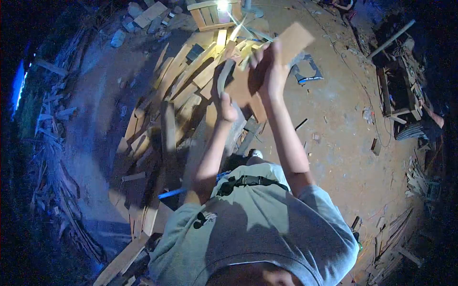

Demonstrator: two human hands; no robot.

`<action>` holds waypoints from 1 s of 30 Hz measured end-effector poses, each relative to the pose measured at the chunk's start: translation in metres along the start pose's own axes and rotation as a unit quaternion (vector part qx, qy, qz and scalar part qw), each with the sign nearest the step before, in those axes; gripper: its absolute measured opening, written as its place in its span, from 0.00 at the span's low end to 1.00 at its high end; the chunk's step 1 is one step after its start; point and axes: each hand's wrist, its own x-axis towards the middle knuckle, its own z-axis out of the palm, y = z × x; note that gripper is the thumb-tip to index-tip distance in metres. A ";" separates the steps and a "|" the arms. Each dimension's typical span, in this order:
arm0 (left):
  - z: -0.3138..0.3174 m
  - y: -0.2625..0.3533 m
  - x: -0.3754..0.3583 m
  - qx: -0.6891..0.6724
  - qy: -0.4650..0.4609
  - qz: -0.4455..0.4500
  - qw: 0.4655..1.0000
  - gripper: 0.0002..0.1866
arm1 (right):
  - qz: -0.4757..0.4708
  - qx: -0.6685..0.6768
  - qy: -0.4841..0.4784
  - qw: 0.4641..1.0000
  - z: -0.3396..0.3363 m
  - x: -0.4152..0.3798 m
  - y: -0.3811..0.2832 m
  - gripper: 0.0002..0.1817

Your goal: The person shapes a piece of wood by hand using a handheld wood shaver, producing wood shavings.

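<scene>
My right hand (273, 76) is closed around a flat wooden board (296, 42), raised in front of me. The board's pale end juts past the hand to the upper right, and the fingers are a little blurred. My left hand (228, 110) is at the lower end of a curved, greyish wooden piece (224, 75), thumb pointing up along it; its other fingers are mostly hidden. Between the two hands shows a reddish-brown flat wood surface (242, 86). Below and to the left lies a heap of loose wooden offcuts (191, 78).
A slatted wooden crate (207, 15) with a bright lamp (223, 5) stands at the far end. A wooden frame (398, 93) is on the right. Scraps (376, 147) dot the dirt floor (341, 128), and a blue rod (172, 193) lies by my left elbow.
</scene>
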 end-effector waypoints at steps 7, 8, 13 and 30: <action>-0.004 -0.001 0.009 0.138 -0.035 0.090 0.986 0.39 | 0.001 -0.042 -0.011 0.999 0.009 -0.001 -0.009 0.16; -0.004 0.001 0.009 0.143 -0.035 0.092 0.985 0.40 | -0.008 -0.066 0.000 0.998 0.009 -0.001 -0.011 0.16; -0.021 -0.025 -0.023 0.025 0.104 -0.048 0.993 0.38 | -0.035 0.000 -0.004 0.999 0.010 0.004 -0.007 0.16; 0.004 0.005 0.007 0.086 0.039 0.029 0.995 0.41 | -0.048 -0.027 -0.003 0.998 0.011 0.014 -0.003 0.16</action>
